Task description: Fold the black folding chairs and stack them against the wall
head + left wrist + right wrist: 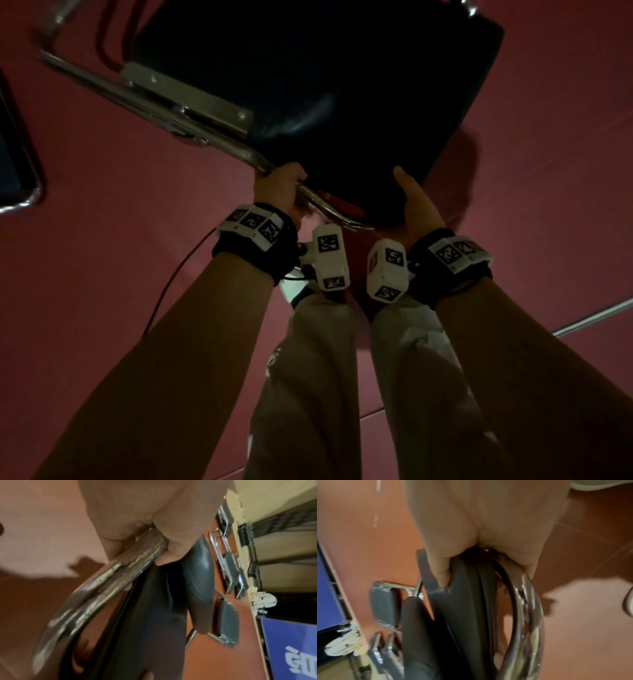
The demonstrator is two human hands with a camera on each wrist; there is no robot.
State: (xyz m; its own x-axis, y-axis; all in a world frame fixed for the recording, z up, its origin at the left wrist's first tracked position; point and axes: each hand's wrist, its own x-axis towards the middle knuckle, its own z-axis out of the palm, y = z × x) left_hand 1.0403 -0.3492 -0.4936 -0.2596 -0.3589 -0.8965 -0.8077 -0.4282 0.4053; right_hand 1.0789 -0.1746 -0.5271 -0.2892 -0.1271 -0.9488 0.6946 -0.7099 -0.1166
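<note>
Dim and murky from the head; top of the chair (308,85) cut off by the frame edge, its far legs lost in shadow. Hard to tell there how far folded. Blurred in both wrist views, though seat and backrest pads lie close together, nearly flat, inside the chrome tube (106,582). Chair held up in front of the legs, over the red floor (120,240), tilted away to the upper left.

Left hand (279,192) wrapped round the chrome tube near its bend, fingers curled right over it. Right hand (416,209) clamped on the black seat edge, thumb along the top face, fingers (529,562) tucked underneath and mostly hidden.

Second chair (13,154) at the left edge, only a corner showing. More folded chairs (226,566) further off near a pale wall (274,496), small and smeared. Blue board (291,649) with white lettering, cut off and unreadable. Pale trousers (318,377) below the wrists; thin cable (178,270) trailing across the floor.
</note>
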